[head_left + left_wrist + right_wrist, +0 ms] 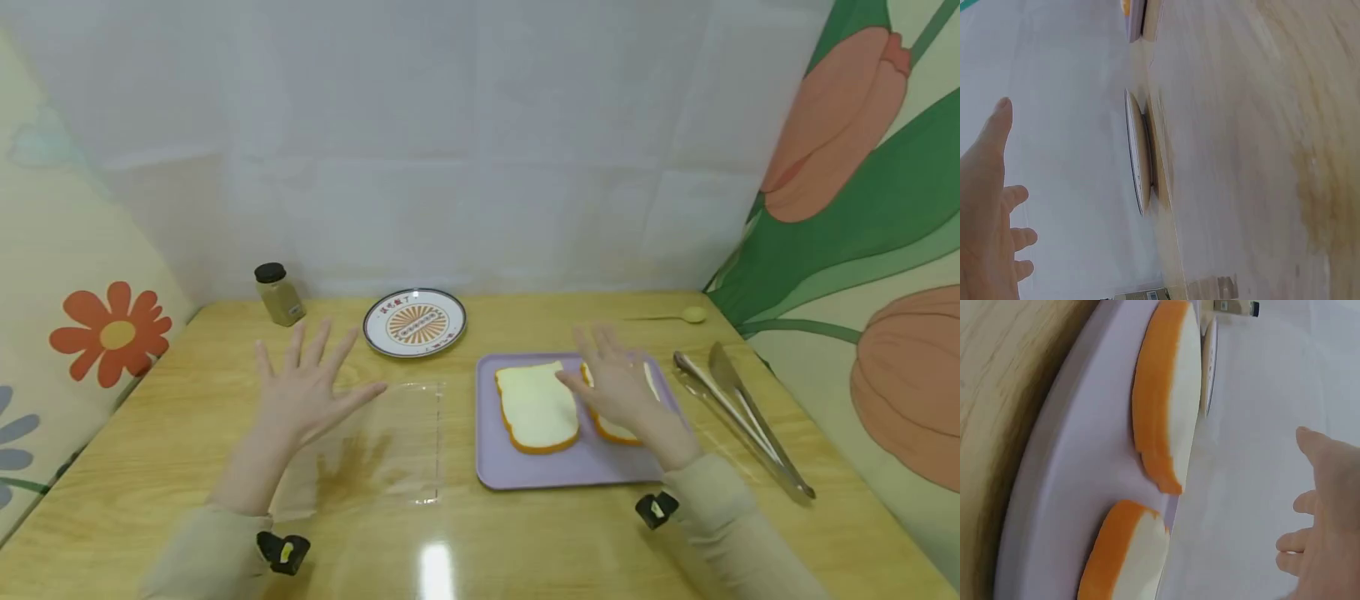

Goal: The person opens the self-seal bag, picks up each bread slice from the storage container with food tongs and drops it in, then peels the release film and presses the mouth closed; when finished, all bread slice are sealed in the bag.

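Fingers spread, my left hand (303, 400) hovers over a clear plastic sheet (397, 450) on the table and holds nothing. My right hand (618, 383), also spread and holding nothing, is above a lilac tray (502, 473). Two bread slices with orange-brown crusts lie on that tray; the left bread slice (537, 408) shows whole, while the hand partly covers the right bread slice (611, 429) in the head view. In the right wrist view both slices stand out thick, the nearer bread slice (1132, 556) at the bottom.
Behind the sheet lies a round patterned plate (415, 323). A black-capped jar (279, 294) stands at the back left. Metal tongs (731, 404) and a long knife (757, 417) lie right of the tray, with a small spoon (692, 315) behind. A white cloth (480, 150) hangs at the back.
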`<control>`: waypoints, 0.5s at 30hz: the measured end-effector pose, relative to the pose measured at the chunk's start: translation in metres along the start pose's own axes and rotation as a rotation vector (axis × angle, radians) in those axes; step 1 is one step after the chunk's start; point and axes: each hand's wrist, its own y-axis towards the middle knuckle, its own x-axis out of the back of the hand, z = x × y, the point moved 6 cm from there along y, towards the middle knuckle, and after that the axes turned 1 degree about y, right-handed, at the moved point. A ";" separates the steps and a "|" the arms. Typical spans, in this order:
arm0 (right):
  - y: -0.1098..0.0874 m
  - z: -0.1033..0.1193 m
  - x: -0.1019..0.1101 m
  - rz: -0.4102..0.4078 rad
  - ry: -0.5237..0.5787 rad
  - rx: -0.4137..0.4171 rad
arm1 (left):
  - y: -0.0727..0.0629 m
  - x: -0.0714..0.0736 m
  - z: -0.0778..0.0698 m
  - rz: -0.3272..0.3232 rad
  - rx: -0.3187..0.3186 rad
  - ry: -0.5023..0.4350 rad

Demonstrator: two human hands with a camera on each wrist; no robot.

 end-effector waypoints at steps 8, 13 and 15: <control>0.000 0.040 -0.011 -0.032 0.070 0.198 | -0.008 0.008 0.006 0.014 -0.014 -0.044; 0.002 0.064 -0.014 -0.036 0.074 0.289 | -0.013 0.010 0.009 0.041 -0.024 -0.099; 0.003 0.071 -0.017 -0.032 0.068 0.312 | -0.015 0.011 0.010 0.039 -0.034 -0.112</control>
